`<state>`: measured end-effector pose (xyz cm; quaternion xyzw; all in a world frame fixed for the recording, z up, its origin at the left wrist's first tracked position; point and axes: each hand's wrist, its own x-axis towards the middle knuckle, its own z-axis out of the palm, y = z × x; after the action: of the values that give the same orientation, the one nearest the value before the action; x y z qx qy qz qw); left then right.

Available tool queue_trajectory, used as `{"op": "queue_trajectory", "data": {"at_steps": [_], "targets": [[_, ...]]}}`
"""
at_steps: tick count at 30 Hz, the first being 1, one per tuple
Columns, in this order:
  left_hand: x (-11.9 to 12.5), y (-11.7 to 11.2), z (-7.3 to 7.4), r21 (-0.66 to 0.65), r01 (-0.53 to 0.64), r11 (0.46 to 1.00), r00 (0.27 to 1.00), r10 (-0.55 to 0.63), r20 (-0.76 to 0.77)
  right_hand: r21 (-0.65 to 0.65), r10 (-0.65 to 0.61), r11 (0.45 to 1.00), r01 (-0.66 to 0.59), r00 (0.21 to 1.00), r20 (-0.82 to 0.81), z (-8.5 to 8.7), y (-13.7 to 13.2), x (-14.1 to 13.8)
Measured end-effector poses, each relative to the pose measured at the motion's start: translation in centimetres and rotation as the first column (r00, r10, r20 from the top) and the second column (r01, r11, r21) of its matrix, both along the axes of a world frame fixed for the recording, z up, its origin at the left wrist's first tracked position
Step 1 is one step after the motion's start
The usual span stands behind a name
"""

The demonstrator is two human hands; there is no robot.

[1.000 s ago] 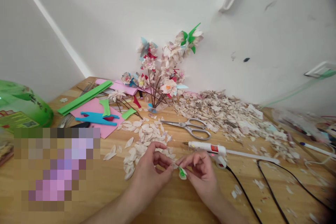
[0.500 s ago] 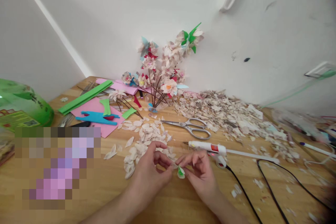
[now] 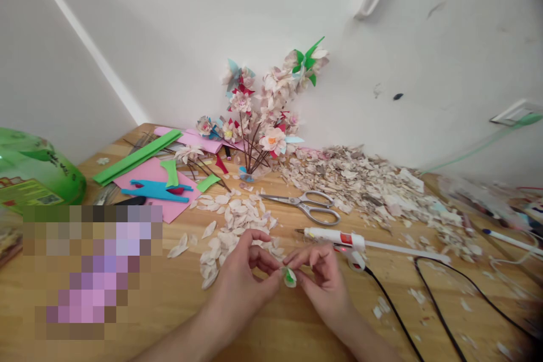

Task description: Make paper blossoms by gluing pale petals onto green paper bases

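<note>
Between my fingertips is a small flower piece with a green centre and pale petals. My left hand pinches it from the left, thumb against forefinger. From the other side my right hand grips its right edge with thumb and fingers. Just beyond my left hand lies a loose heap of whitish petals. A white hot glue gun with a small red light rests past my right hand. Grey-handled scissors lie behind the glue gun, blades pointing left.
Handmade flowers on brown stems stand by the wall. A big pile of dry scraps spreads at the back right. Coloured paper and a green bottle are on the left. A black cord runs across the right side.
The small flower piece has shifted slightly left and turned a little between my fingertips. Both hands stay nearly in place; the things on the table have not moved.
</note>
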<state>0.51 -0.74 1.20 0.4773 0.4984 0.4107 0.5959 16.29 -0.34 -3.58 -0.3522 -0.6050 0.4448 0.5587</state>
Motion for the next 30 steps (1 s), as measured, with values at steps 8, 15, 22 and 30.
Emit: {"op": "queue_trajectory", "data": {"at_steps": [8,15,22,30], "targets": [[0.1,0.1,-0.3,-0.043,-0.009,0.999,0.995,0.013,0.099,-0.040,0.001,0.999,0.000,1.000,0.016,0.0,0.0,0.1],[-0.4,0.6,0.3,-0.250,0.056,0.967,0.946,0.029,0.324,-0.064,-0.008,0.998,0.007,1.000,-0.003,0.2,-0.1,0.0],[-0.3,0.5,-0.2,-0.223,-0.031,0.974,0.946,0.100,0.307,-0.161,-0.103,0.983,0.084,0.988,-0.114,0.7,0.3,-0.4],[0.6,0.1,-0.6,-0.070,-0.063,0.996,0.984,0.074,0.161,-0.391,-0.080,0.920,-0.020,0.968,-0.238,1.5,0.5,-0.8]]}}
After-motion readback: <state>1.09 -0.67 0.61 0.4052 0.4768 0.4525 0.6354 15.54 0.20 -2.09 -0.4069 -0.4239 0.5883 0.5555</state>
